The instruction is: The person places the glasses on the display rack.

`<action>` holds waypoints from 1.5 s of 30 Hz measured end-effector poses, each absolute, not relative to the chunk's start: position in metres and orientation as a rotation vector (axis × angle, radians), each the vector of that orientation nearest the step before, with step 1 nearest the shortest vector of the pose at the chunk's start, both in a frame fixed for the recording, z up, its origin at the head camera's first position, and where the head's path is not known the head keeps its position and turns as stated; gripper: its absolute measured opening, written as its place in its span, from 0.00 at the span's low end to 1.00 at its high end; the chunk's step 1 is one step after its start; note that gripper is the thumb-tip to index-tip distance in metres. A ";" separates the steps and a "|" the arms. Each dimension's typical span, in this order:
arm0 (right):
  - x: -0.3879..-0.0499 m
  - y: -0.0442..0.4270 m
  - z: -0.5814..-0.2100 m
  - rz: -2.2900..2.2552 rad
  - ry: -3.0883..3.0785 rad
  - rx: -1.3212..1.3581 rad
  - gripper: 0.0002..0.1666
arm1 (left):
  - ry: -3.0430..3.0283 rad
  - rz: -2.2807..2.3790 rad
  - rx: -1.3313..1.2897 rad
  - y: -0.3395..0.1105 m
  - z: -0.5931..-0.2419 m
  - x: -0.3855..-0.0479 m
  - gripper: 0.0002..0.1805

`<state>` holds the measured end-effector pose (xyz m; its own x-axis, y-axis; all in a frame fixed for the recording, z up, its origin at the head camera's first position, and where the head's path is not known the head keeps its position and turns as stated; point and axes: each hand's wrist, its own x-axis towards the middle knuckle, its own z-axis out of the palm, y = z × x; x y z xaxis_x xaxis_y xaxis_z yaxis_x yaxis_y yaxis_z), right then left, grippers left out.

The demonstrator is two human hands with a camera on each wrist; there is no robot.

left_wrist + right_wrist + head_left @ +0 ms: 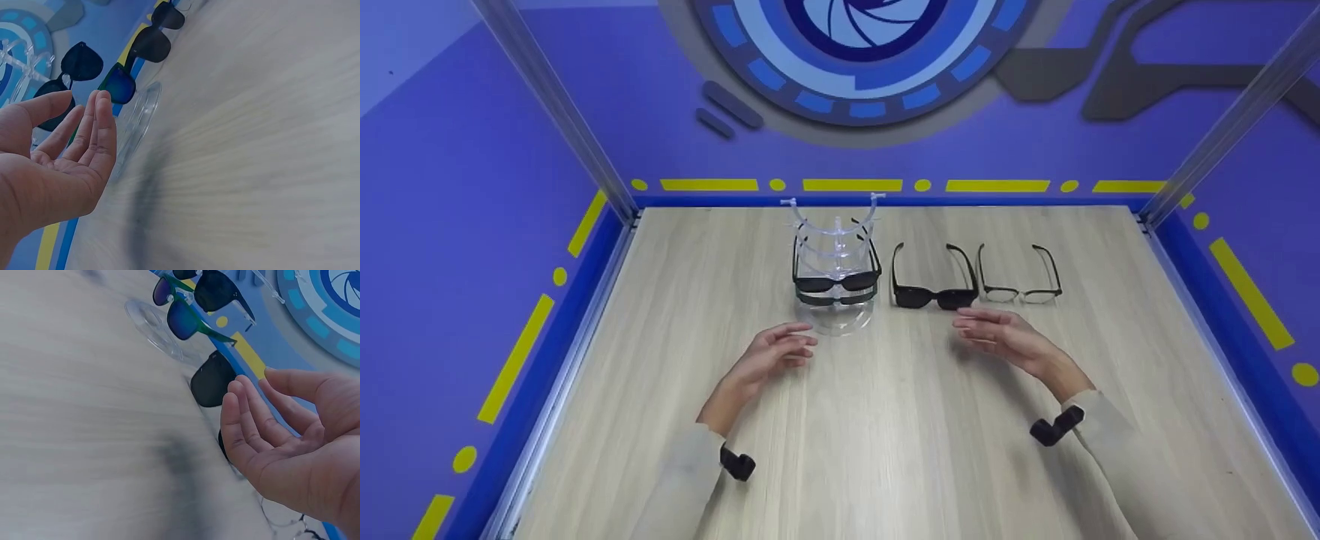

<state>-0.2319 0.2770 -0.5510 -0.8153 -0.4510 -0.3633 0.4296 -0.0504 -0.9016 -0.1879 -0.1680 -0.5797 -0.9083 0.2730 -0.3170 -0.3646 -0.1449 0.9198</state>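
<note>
Two grips (775, 351) (1009, 341), four glasses (859, 282) (816, 300) (913, 298) (1041, 298), one stand (840, 326).

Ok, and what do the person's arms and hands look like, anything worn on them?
The left sleeve and right sleeve are long, plain and pale off-white. Near their wrist ends sit a small, black, angular left wrist camera and a matching right wrist camera, with no cables visible. The left hand and right hand are bare, no gloves or rings showing.
</note>
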 end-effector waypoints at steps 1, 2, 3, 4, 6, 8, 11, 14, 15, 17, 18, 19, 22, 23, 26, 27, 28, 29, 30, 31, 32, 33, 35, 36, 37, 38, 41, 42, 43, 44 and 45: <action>-0.231 0.280 -0.552 -1.923 1.642 -0.021 0.31 | 1.719 2.093 -0.089 -0.165 -0.579 -0.188 0.26; -0.230 0.284 -0.552 -1.924 1.647 -0.019 0.31 | 1.717 2.086 -0.073 -0.163 -0.579 -0.188 0.26; -0.229 0.287 -0.553 -1.923 1.652 -0.018 0.31 | 1.710 2.080 -0.059 -0.160 -0.580 -0.188 0.26; -0.228 0.290 -0.554 -1.919 1.657 -0.016 0.31 | 1.704 2.074 -0.048 -0.157 -0.580 -0.188 0.27; -0.226 0.297 -0.556 -1.909 1.670 -0.007 0.31 | 1.701 2.058 -0.026 -0.150 -0.580 -0.188 0.27; -0.225 0.303 -0.557 -1.902 1.677 0.000 0.32 | 1.687 2.051 -0.018 -0.143 -0.581 -0.188 0.26; -0.222 0.312 -0.559 -1.912 1.652 0.023 0.32 | 1.677 2.034 -0.007 -0.133 -0.582 -0.188 0.25; -0.220 0.324 -0.561 -1.924 1.622 0.042 0.32 | 1.670 2.009 0.004 -0.121 -0.582 -0.190 0.23; -0.219 0.328 -0.561 -1.927 1.623 0.053 0.33 | 1.668 2.001 0.011 -0.117 -0.582 -0.192 0.24; -0.217 0.337 -0.562 -1.930 1.631 0.057 0.33 | 1.663 2.000 0.021 -0.109 -0.581 -0.194 0.24; -0.217 0.342 -0.563 -1.933 1.629 0.057 0.33 | 1.660 2.004 0.019 -0.104 -0.581 -0.196 0.23; -0.216 0.347 -0.564 -1.941 1.628 0.057 0.33 | 1.656 2.013 0.019 -0.100 -0.581 -0.197 0.23; -0.215 0.361 -0.566 -1.970 1.614 0.046 0.29 | 1.633 2.042 0.045 -0.088 -0.581 -0.201 0.24; -0.215 0.366 -0.567 -1.983 1.602 0.046 0.27 | 1.629 2.046 0.055 -0.084 -0.580 -0.202 0.24; -0.214 0.377 -0.569 -2.022 1.556 0.054 0.21 | 1.616 2.043 0.089 -0.073 -0.581 -0.205 0.24; -0.214 0.380 -0.569 -2.035 1.540 0.059 0.20 | 1.616 2.038 0.093 -0.069 -0.581 -0.206 0.23; -0.214 0.383 -0.569 -2.045 1.524 0.069 0.20 | 1.613 2.034 0.098 -0.065 -0.581 -0.207 0.24; -0.213 0.386 -0.569 -2.054 1.516 0.076 0.20 | 1.611 2.029 0.103 -0.060 -0.581 -0.208 0.24; -0.212 0.389 -0.569 -2.060 1.516 0.081 0.20 | 1.610 2.023 0.107 -0.056 -0.581 -0.209 0.24; -0.211 0.392 -0.568 -2.067 1.516 0.090 0.20 | 1.606 2.016 0.109 -0.052 -0.581 -0.209 0.25; -0.211 0.395 -0.568 -2.073 1.518 0.095 0.20 | 1.604 2.010 0.117 -0.047 -0.580 -0.210 0.25; -0.210 0.398 -0.567 -2.074 1.528 0.096 0.20 | 1.600 2.003 0.124 -0.043 -0.580 -0.211 0.25; -0.209 0.403 -0.565 -2.079 1.541 0.103 0.20 | 1.591 1.994 0.130 -0.033 -0.580 -0.214 0.25; -0.209 0.406 -0.565 -2.084 1.545 0.105 0.20 | 1.582 1.992 0.131 -0.029 -0.580 -0.215 0.25; -0.210 0.408 -0.564 -2.088 1.546 0.110 0.20 | 1.573 1.991 0.132 -0.024 -0.580 -0.216 0.24; -0.210 0.410 -0.563 -2.088 1.549 0.111 0.20 | 1.566 1.989 0.137 -0.019 -0.580 -0.218 0.24; -0.212 0.417 -0.561 -2.091 1.548 0.124 0.20 | 1.546 1.977 0.155 -0.003 -0.579 -0.221 0.23; -0.213 0.418 -0.561 -2.090 1.551 0.132 0.21 | 1.539 1.971 0.165 0.002 -0.579 -0.222 0.23; -0.213 0.420 -0.560 -2.087 1.554 0.138 0.20 | 1.538 1.961 0.177 0.007 -0.578 -0.223 0.23; -0.214 0.422 -0.560 -2.085 1.557 0.143 0.20 | 1.535 1.952 0.185 0.012 -0.578 -0.224 0.24; -0.214 0.423 -0.559 -2.082 1.566 0.148 0.20 | 1.535 1.949 0.192 0.017 -0.578 -0.225 0.23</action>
<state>-0.2143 0.4227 -0.5593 -0.8559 -0.3413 -0.3885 0.4679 -0.1911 -0.8629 -0.2246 0.0172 -0.5785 -0.7835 0.5614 -0.2664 -0.3907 -0.1115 0.9137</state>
